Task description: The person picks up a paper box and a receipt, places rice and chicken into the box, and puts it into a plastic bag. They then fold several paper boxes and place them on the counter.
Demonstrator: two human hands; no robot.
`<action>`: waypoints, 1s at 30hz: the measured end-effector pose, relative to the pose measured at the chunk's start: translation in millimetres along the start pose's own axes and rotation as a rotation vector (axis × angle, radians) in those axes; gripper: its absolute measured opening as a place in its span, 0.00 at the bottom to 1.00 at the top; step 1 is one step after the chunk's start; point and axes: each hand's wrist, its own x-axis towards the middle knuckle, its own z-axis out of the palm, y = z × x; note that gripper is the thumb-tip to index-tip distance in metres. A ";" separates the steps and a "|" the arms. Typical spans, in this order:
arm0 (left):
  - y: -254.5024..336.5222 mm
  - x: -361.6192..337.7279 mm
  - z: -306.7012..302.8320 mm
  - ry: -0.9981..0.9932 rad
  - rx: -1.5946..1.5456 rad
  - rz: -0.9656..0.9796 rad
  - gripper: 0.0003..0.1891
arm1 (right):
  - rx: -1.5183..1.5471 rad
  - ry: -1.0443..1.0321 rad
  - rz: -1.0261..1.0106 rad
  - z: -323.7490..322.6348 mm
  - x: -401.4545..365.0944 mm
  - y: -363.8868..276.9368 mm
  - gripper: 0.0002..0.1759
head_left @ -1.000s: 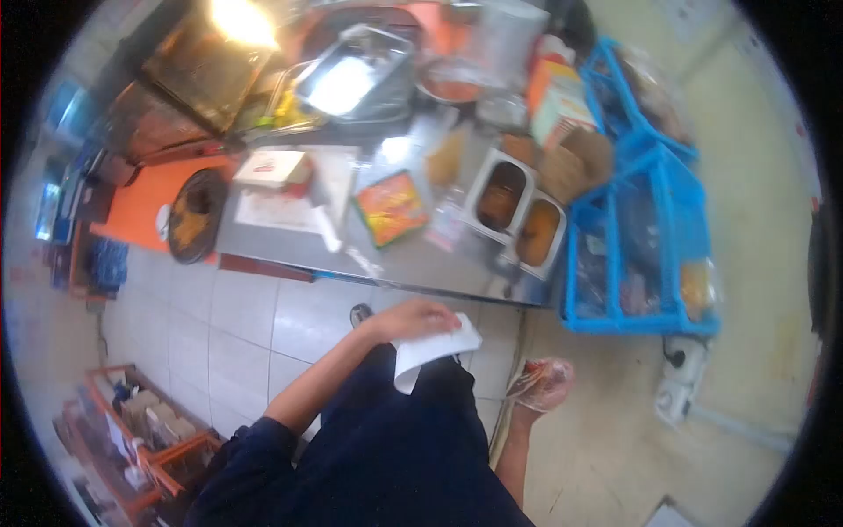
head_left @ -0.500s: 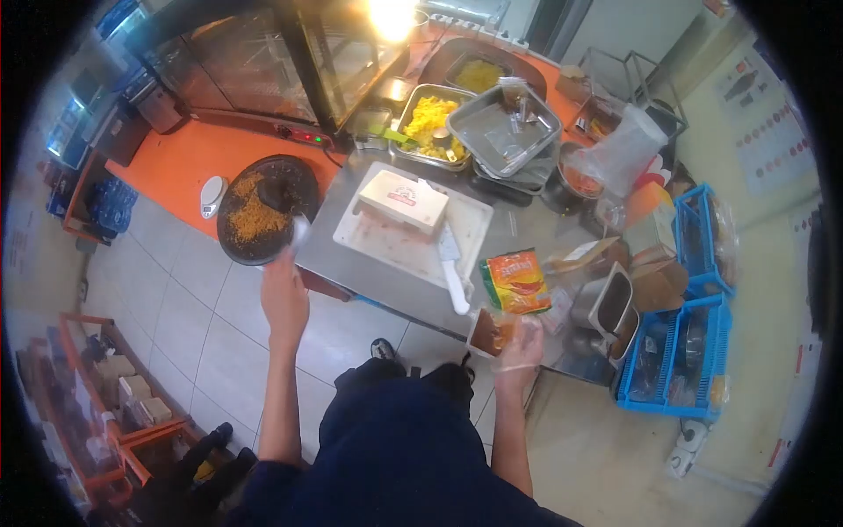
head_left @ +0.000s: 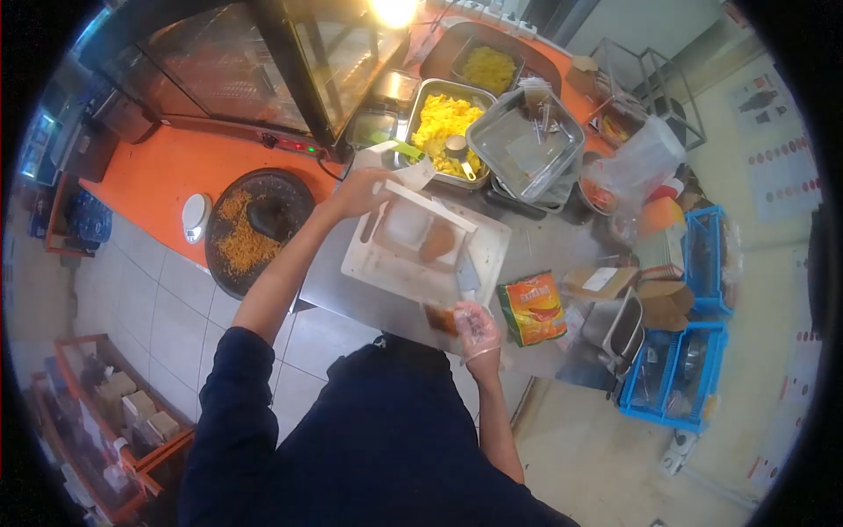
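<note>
My left hand (head_left: 358,193) is at the raised lid (head_left: 399,158) of a white takeaway box, its fingers curled at the lid's edge. The open box (head_left: 465,235) stands on a white cutting board (head_left: 493,255), with something white and something brown inside. My right hand (head_left: 479,330), in a clear plastic glove, grips a small container with brown contents (head_left: 441,320) at the counter's front edge; the container is blurred. A knife (head_left: 468,277) lies on the board beside the box, its handle end hidden by my right hand. An orange food packet (head_left: 534,307) lies to the right.
A dark round pan (head_left: 299,198) with orange-brown crumbs is at the left, beside a small white scale (head_left: 196,216). Behind the board are a tray of yellow food (head_left: 443,123) and a steel tray (head_left: 527,149). Blue baskets (head_left: 676,369) stand at the right; a glass cabinet (head_left: 219,70) is behind.
My left hand has moved from beside the pan to the box, and the box's lid has come up. My right hand has moved left with the small container.
</note>
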 end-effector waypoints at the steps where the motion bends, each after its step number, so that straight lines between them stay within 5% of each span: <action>1: -2.6 10.6 -3.4 -0.025 -0.128 -0.080 0.16 | -0.011 0.016 -0.100 9.5 17.7 -6.7 0.09; 5: -2.3 32.0 -10.9 -0.048 -0.053 -0.056 0.17 | 0.027 -0.064 -0.422 44.8 98.9 -9.2 0.09; 8: -7.4 30.7 -8.7 -0.096 -0.296 -0.138 0.19 | 0.155 -0.227 -0.176 67.9 138.1 30.7 0.12; 11: -19.1 31.9 -4.2 -0.048 -0.288 -0.124 0.19 | -0.671 0.026 -0.630 57.7 148.3 45.6 0.11; 17: -15.6 25.8 2.0 -0.053 -0.292 -0.232 0.21 | -0.774 0.496 -0.293 49.3 99.3 16.5 0.12; 20: -7.7 14.6 3.7 0.049 -0.160 -0.151 0.21 | -0.772 0.445 -0.085 48.3 92.3 38.1 0.13; 23: -5.4 -9.2 3.4 -0.039 0.219 -0.283 0.19 | -0.689 0.446 -0.081 56.6 96.7 93.9 0.14; 24: -0.9 -11.3 4.1 -0.041 0.321 -0.182 0.21 | -0.633 0.482 -0.101 60.4 98.8 117.5 0.14; 25: 24.8 -10.0 -7.0 -0.185 0.427 -0.278 0.24 | -0.455 0.642 -0.062 72.2 106.8 113.8 0.14; 26: 22.7 -14.4 2.5 -0.148 0.451 -0.265 0.23 | -0.473 0.503 0.214 67.3 115.9 122.9 0.16; 27: 4.5 -19.5 14.1 -0.187 0.304 -0.233 0.19 | -0.820 0.495 0.096 72.5 110.1 73.4 0.16; 28: -29.9 -38.5 31.4 -0.042 0.336 -0.079 0.15 | -0.558 0.595 0.149 86.3 112.8 81.2 0.15; 30: 16.3 -28.5 22.1 -0.148 0.231 -0.278 0.13 | -0.676 0.455 0.242 87.4 120.7 59.6 0.14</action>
